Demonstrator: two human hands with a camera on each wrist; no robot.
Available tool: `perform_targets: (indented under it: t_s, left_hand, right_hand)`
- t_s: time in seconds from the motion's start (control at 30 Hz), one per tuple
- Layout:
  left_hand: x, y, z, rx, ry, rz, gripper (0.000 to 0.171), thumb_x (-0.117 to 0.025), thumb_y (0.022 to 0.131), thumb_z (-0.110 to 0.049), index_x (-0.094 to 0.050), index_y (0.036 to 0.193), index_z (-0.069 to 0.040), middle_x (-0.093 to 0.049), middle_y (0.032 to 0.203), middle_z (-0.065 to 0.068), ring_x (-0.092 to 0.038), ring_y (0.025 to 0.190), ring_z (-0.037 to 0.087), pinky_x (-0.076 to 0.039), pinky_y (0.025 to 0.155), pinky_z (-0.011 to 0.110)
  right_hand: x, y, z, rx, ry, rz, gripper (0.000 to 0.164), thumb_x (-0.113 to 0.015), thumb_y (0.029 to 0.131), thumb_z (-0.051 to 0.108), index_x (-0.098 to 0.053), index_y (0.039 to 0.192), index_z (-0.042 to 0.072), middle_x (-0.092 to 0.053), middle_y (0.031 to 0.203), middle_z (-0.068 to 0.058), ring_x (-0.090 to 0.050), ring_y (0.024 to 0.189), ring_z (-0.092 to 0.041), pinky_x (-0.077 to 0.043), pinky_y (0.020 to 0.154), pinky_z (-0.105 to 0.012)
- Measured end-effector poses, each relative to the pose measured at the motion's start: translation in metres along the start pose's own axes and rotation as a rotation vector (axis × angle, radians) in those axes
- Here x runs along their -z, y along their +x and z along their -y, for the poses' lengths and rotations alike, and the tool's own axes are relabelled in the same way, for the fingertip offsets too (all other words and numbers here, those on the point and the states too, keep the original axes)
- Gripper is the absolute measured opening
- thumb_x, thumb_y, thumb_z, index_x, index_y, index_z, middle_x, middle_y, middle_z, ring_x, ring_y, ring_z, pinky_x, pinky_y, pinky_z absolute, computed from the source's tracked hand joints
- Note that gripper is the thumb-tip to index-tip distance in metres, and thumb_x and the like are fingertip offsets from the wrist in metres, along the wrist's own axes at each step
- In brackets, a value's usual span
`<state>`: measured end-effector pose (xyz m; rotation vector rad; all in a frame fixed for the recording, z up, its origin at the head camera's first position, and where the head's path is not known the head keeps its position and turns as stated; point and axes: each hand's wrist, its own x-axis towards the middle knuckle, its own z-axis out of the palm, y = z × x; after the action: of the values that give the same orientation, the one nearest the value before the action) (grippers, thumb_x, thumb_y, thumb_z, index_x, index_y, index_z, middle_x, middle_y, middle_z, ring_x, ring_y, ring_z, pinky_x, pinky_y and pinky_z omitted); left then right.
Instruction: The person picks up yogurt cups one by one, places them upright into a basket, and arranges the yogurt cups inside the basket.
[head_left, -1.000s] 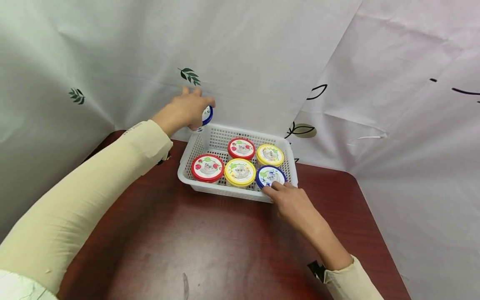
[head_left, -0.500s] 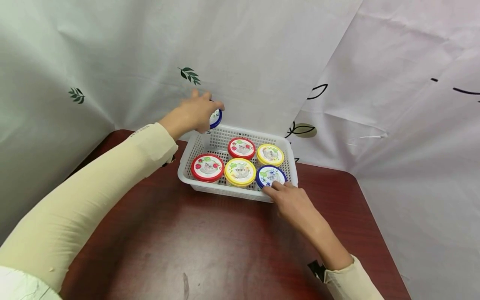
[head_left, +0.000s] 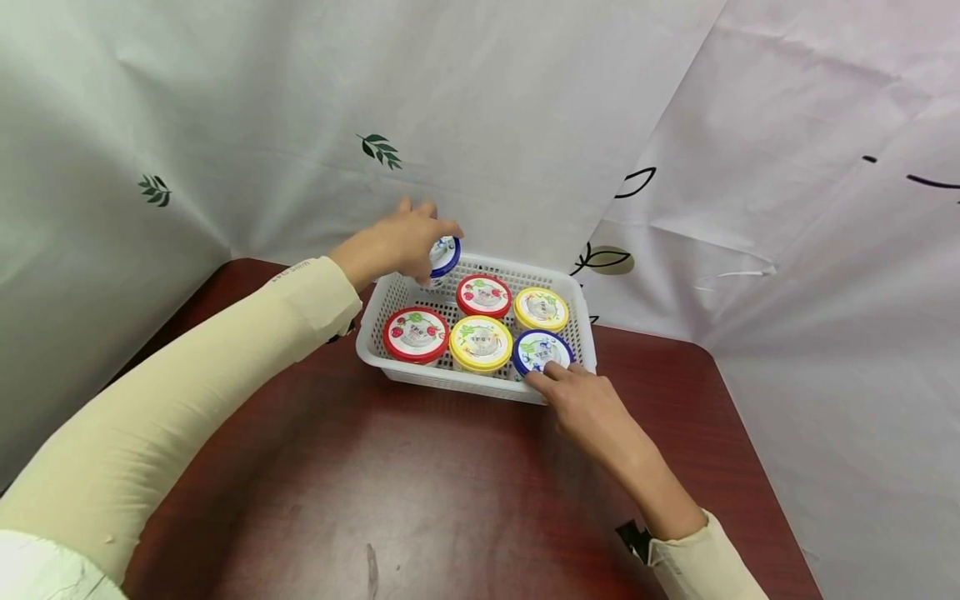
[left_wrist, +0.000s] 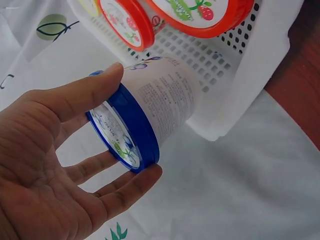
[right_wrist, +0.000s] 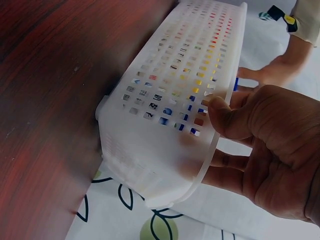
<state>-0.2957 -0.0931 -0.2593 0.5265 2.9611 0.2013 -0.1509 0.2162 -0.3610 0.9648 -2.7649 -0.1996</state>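
Note:
My left hand [head_left: 405, 242] grips a blue-lidded tub [head_left: 446, 255] by its lid, over the back left part of a white perforated plastic basket [head_left: 450, 379]. In the left wrist view, thumb and fingertips clasp the edge of the blue lid [left_wrist: 134, 127], and the tub's pale printed side points toward the basket. At the front right, my right hand [head_left: 588, 408] pinches the basket's rim, with the thumb outside and the fingers inside in the right wrist view. Just behind those fingers sits another blue-lidded tub [head_left: 538, 348], partly covered by them.
Two red-lidded tubs, one at the front left [head_left: 416, 335] and one at the back [head_left: 483, 296], stand in the basket. With them are two yellow-lidded tubs [head_left: 481, 344]. A dark red wooden table [head_left: 420, 483] lies beneath; a pale patterned curtain [head_left: 525, 125] hangs close behind.
My left hand has carried the blue-lidded tub rightward and down, from beyond the basket's back left corner to over its back left part. My right hand has stayed on the rim.

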Motion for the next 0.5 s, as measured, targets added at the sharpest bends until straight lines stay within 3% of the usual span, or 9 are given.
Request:
perform_targets:
  t_s: [0.5]
  left_hand:
    - [-0.022,0.022,0.001,0.017,0.023,0.045,0.093,-0.096,0.088,-0.024,-0.051,0.17,-0.022,-0.038,0.173,0.026,-0.034,0.154,0.052,-0.049,0.118,0.065]
  right_hand:
    - [-0.003,0.0,-0.001,-0.014,0.004,0.012,0.036,-0.082,0.096,0.003,-0.076,0.126,0.021,-0.078,0.113,-0.008,-0.07,0.087,-0.03,-0.062,0.066,-0.046]
